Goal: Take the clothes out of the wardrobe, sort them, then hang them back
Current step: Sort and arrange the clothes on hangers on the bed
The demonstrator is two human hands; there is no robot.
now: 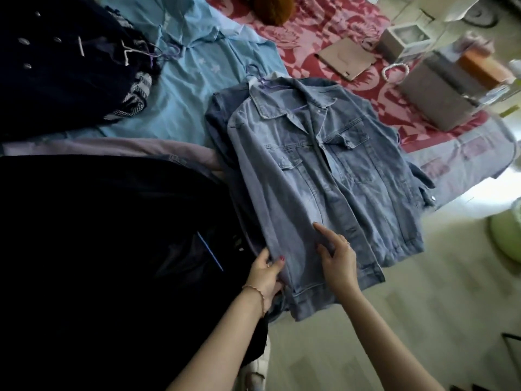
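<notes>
A light blue denim jacket [324,170] lies front up on the bed, still on a purple hanger [265,83], with darker denim under it. My left hand [266,273] grips the folded sleeve edge at the jacket's lower left, thumb on top. My right hand [337,255] rests flat on the jacket's lower front, fingers straight. A black garment [98,235] lies to the left. A dark coat with pale buttons [56,60] lies at the far left, and a pale blue shirt [191,80] lies beside it.
The red patterned bedspread [324,32] holds a grey box [439,91], a white frame box [406,40], a cardboard sheet [345,59], a pearl bracelet [394,73] and a brown furry thing [273,8]. Pale floor [423,306] lies right of the bed, with a green round object [507,235].
</notes>
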